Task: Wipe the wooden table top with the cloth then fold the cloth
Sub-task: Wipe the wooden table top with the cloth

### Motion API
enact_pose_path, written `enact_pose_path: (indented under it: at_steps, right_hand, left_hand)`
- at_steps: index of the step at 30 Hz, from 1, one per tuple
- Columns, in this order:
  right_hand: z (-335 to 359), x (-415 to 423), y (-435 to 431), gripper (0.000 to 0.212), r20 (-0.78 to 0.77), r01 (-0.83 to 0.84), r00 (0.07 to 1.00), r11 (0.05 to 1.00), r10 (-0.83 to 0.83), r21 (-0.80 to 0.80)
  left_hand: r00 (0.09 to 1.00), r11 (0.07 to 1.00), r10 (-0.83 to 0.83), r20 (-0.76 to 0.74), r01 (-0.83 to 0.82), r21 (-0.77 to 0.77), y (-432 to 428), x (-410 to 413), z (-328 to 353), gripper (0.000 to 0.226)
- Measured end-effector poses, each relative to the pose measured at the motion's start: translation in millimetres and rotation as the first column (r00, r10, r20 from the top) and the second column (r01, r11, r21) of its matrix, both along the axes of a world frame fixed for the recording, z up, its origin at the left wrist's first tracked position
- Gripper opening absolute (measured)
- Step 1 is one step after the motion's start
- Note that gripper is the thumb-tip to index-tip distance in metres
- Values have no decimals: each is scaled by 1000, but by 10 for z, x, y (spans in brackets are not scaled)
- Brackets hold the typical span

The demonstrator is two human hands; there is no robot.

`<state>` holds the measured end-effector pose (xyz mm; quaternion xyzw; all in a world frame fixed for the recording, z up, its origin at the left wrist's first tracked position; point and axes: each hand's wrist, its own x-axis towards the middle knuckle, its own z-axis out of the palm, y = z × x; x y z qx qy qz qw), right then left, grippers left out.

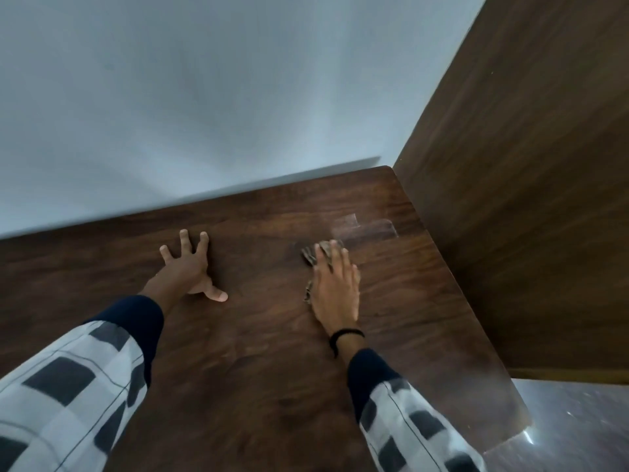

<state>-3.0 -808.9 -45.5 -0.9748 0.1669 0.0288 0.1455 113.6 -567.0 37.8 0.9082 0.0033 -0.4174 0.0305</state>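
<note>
Wooden table top (258, 352): right hand (335, 291) presses cloth (315, 253) (near far-right edge).

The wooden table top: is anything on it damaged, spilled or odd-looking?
One thing: a pale, glossy rectangular patch on the table top near its far right corner, just beyond the cloth under the right hand. It may be tape or residue; I cannot tell which.

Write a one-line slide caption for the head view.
Right hand presses a cloth on the wooden table top; left hand rests spread beside it.
</note>
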Motion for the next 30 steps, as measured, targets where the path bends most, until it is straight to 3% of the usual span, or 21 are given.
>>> enact_pose_path:
  at_steps: [3, 7, 9, 14, 17, 19, 21, 26, 30]
  right_hand:
    - [-24, -602, 170, 55, 8, 95, 995, 995, -95, 6]
    - [-28, -684, 449, 65, 26, -147, 989, 988, 146, 41]
    - [36, -412, 267, 61, -12, -165, 986, 985, 166, 50]
    - [12, -736, 167, 56, -18, 111, 994, 993, -111, 38]
    - [-47, -1139, 550, 59, -3, -18, 1000, 998, 19, 66]
    - [-57, -995, 541, 60, 50, -103, 994, 993, 100, 55]
    - [-12, -765, 332, 59, -15, -115, 993, 993, 115, 21]
    - [2, -1205, 142, 56, 7, 209, 978, 978, -209, 19]
    - [-71, -1502, 600, 62, 0, -3, 1000, 999, 3, 49]
  left_hand:
    - [999, 999, -31, 13, 31, 8, -25, -2, 16, 142]
    - [999, 999, -38, 37, 38, 18, -13, -14, -14, 143]
    - [999, 1000, -7, 47, 7, -5, 20, -37, -41, 144]
    - [998, 999, 22, 67, -20, -33, 50, -48, -85, 146]
    - [997, 1000, 10, 72, -9, -9, 32, -1, -100, 148]
    - [997, 1000, 13, 76, -12, -8, 33, 3, -118, 148]
    - [996, 999, 26, 90, -24, -25, 59, -5, -140, 148]
    - [995, 1000, 16, 96, -15, -16, 82, 4, -183, 148]
    - [996, 1000, -2, 92, 2, 6, 85, 90, -229, 152]
